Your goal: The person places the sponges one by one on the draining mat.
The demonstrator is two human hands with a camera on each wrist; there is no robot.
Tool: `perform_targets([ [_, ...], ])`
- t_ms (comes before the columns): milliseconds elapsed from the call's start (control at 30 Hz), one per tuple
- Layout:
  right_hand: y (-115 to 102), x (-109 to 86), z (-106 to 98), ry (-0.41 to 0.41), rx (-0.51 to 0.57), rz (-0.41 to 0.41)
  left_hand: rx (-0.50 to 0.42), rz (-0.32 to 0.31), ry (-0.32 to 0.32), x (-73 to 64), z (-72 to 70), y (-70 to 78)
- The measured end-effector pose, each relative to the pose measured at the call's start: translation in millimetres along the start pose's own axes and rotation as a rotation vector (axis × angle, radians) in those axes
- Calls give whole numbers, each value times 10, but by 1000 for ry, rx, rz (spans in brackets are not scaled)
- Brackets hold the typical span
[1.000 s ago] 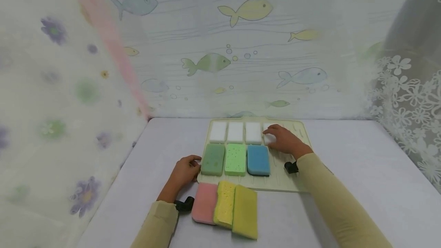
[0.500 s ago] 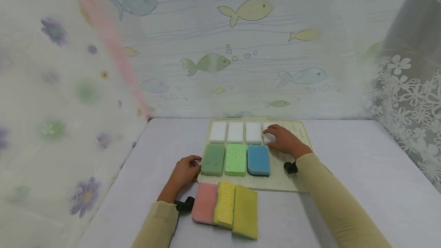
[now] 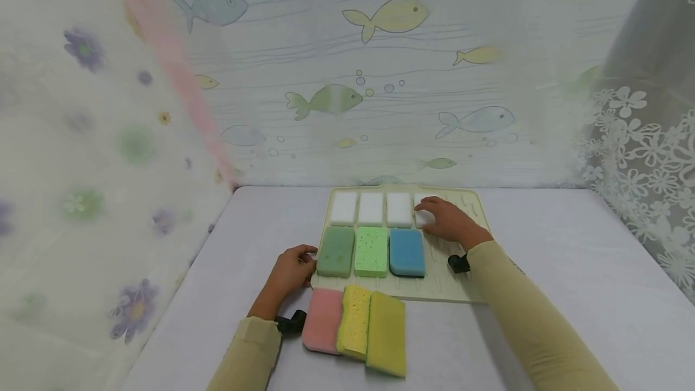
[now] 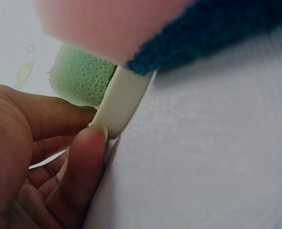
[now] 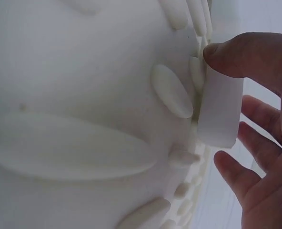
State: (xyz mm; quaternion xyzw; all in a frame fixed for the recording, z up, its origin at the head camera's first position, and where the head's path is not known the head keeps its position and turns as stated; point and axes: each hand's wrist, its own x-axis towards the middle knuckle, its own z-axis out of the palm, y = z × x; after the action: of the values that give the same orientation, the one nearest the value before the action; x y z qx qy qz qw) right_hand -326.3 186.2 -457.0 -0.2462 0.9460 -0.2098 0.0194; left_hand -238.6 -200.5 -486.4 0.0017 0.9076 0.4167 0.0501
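Note:
A cream ribbed tray [image 3: 450, 282] lies on the table. My left hand [image 3: 291, 268] pinches its left edge between thumb and fingers beside the dull green sponge [image 3: 336, 252]. At the back right of the tray, my right hand [image 3: 450, 222] holds a white sponge block [image 5: 221, 112], thumb on one side and fingers on the other; the hand partly covers it in the head view. More white blocks [image 3: 371, 209] stand left of it in the back row. The front row has the dull green sponge, a speckled light green sponge [image 3: 371, 252] and a blue sponge [image 3: 407, 252].
In front of the tray, a pink sponge [image 3: 323, 321], a yellow wavy sponge [image 3: 355, 323] and a flat olive-yellow sponge [image 3: 387, 335] lie close together. The table [image 3: 554, 270] has a white cover. A fish-patterned curtain [image 3: 336, 137] hangs behind it.

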Motion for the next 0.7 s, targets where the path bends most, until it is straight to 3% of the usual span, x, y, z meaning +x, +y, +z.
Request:
perform_targets([
  [333,-40,-66,-57,17,4,6,-6,-10,-6,3,-7,11],
  [700,-227,-261,-102,47,30,8,9,-14,-1,7,-4,14],
])
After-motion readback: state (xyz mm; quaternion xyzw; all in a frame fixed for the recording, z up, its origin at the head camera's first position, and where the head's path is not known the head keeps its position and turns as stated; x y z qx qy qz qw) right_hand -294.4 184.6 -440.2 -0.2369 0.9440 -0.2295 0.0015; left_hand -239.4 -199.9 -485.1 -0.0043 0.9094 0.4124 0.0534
